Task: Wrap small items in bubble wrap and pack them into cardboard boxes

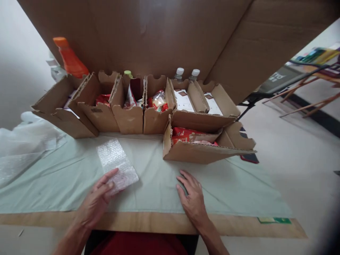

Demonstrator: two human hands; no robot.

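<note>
My left hand [97,198] grips the near corner of a flat bubble wrap pouch [117,163], thumb on top and the other fingers partly hidden beneath. The pouch lies slanted over the pale green cloth [151,187], its far end pointing away from me. On the right, my right hand [191,196] rests on the cloth with fingers apart and holds nothing. Just beyond it lies a long cardboard box [204,152] set crosswise, with red packets [186,134] inside.
Several upright cardboard bins [129,120] stand in a row, holding packets and white boxes [183,101]. Behind them show an orange bottle [71,60] and white-capped bottles [179,73], before a tall cardboard panel [148,35]. Loose bubble wrap [23,148] is heaped at left.
</note>
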